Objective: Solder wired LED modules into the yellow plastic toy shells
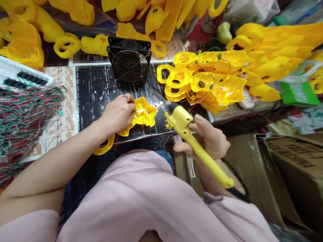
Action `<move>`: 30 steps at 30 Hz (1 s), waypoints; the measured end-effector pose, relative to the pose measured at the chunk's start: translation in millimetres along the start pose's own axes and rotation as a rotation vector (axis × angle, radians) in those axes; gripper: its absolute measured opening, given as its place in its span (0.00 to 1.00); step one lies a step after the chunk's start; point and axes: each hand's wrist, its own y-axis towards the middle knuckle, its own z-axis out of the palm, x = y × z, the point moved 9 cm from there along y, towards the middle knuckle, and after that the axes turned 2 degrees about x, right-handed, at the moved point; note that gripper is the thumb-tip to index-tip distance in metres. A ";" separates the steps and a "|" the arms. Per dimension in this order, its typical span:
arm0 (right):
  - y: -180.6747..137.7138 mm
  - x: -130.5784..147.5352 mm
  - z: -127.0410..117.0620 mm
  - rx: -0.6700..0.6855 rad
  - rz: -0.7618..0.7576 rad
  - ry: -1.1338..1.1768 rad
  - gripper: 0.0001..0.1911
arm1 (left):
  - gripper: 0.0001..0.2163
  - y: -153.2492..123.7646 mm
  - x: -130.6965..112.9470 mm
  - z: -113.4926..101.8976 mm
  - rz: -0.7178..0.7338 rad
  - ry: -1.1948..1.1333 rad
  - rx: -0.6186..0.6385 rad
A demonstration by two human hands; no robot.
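My left hand (118, 113) is closed on a yellow plastic shell (143, 114) lying on the black mat (93, 90), with red wires trailing below it. A ring shows on one finger. My right hand (210, 139) grips a yellow soldering iron (194, 143) by its handle. The iron's dark tip points up-left and sits just right of the shell, a short gap away. A yellow ring-shaped part (103, 148) lies under my left wrist at the mat's front edge.
A black fan (129, 60) stands behind the mat. A heap of yellow shells with wires (207, 80) lies right of it, more yellow parts (22, 40) along the back. Red and green wire bundles (22, 114) lie left. Cardboard boxes (290, 168) stand at right.
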 end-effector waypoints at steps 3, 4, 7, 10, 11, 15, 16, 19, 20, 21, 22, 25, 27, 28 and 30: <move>-9.0 1.7 19.8 0.050 0.080 -0.015 0.24 | 0.11 -1.1 -0.8 -3.4 0.030 0.022 -0.005; -12.9 2.5 31.8 0.090 0.094 -0.005 0.19 | 0.12 -1.2 -1.1 -3.9 0.041 0.039 -0.003; -26.0 4.2 76.7 0.253 0.091 -0.056 0.13 | 0.14 -0.2 -0.7 -3.8 0.066 0.077 -0.013; -35.7 1.1 113.0 0.386 0.097 -0.127 0.14 | 0.15 0.2 -0.7 -6.6 0.103 0.066 -0.050; -36.0 0.9 116.8 0.385 0.094 -0.141 0.12 | 0.15 -1.3 -1.2 -11.0 0.125 0.042 -0.077; -25.1 2.2 78.0 0.154 0.023 -0.188 0.07 | 0.21 -20.3 9.6 -56.3 0.136 -0.113 -0.300; -22.2 -1.4 58.3 0.080 0.011 -0.206 0.07 | 0.22 -27.3 17.6 -69.4 0.092 -0.135 -0.351; -17.4 -32.7 -8.8 -0.135 0.056 -0.397 0.08 | 0.19 -46.5 40.8 -94.1 -0.053 -0.135 -0.395; -17.3 -48.6 -30.8 -0.207 0.097 -0.525 0.09 | 0.17 -50.9 45.9 -97.1 -0.081 -0.131 -0.384; -17.5 -65.9 -49.6 -0.265 0.136 -0.627 0.12 | 0.15 -53.9 49.2 -97.8 -0.092 -0.129 -0.365; -17.2 -84.2 -63.4 -0.296 0.167 -0.699 0.13 | 0.13 -55.4 50.9 -96.9 -0.088 -0.131 -0.346; -13.1 -131.8 -77.5 -0.284 0.181 -0.832 0.18 | 0.11 -52.9 53.3 -88.6 -0.046 -0.133 -0.290; -9.6 -150.2 -73.2 -0.257 0.147 -0.853 0.19 | 0.12 -48.5 56.1 -82.2 -0.015 -0.106 -0.258; -8.4 -155.3 -69.9 -0.241 0.133 -0.849 0.20 | 0.14 -46.4 59.0 -78.7 -0.009 -0.084 -0.234; -7.9 -157.5 -65.3 -0.218 0.096 -0.849 0.21 | 0.17 -43.6 67.6 -71.3 -0.020 -0.031 -0.160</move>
